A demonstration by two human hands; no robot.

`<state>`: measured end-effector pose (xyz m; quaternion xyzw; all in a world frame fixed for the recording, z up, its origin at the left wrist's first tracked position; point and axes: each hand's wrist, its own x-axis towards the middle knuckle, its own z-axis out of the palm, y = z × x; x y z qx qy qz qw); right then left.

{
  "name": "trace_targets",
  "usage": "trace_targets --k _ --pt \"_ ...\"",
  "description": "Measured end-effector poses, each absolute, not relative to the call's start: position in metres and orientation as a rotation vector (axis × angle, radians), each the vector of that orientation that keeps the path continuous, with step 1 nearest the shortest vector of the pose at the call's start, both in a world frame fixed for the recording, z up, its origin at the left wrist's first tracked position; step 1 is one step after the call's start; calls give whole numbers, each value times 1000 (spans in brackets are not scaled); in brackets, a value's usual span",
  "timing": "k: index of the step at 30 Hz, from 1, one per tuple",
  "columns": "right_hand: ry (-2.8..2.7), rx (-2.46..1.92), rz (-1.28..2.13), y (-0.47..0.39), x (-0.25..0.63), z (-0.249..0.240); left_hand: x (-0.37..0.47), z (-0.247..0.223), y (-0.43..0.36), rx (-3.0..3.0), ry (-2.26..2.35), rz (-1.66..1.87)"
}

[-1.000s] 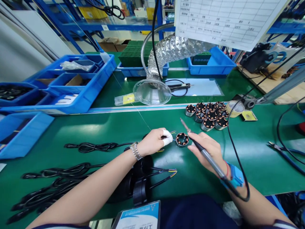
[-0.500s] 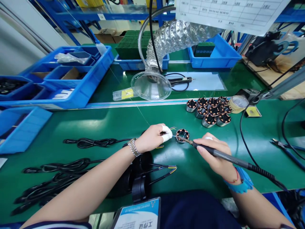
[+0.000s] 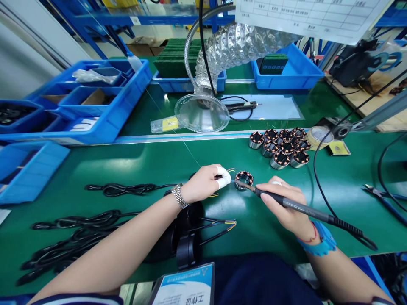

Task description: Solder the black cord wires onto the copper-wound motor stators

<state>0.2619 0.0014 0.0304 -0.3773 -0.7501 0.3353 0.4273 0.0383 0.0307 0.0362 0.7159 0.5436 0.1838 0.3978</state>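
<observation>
My right hand (image 3: 286,203) grips a soldering iron (image 3: 295,206) like a pen. Its tip rests at the near left part of a copper-wound stator ring (image 3: 243,181) standing on the green bench. To the left of that ring, my left hand (image 3: 211,181), with white finger covers on thumb and forefinger, pinches a thin wire whose end reaches the ring's edge. Coloured lead ends (image 3: 231,170) poke out just beyond these fingertips. A fine strand slants down from the upper left to this hand. Under my left forearm lie black round housings (image 3: 187,250) with cables.
Several finished-looking stators (image 3: 281,160) stand grouped at the back right, beside a tape roll (image 3: 319,136). A fume funnel (image 3: 202,113) hangs over the bench. Pliers (image 3: 378,192) lie at right, coiled black cables (image 3: 117,189) at left, near blue bins (image 3: 108,131).
The iron and my right hand have shifted very slightly left, with the cable's tail swinging a little. My left hand stays almost still beside the ring.
</observation>
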Motion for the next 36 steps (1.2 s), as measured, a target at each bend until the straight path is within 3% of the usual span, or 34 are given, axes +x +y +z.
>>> trace_targets --k 36 --pt "-1826 -968 839 1 269 32 38 37 31 1801 1390 455"
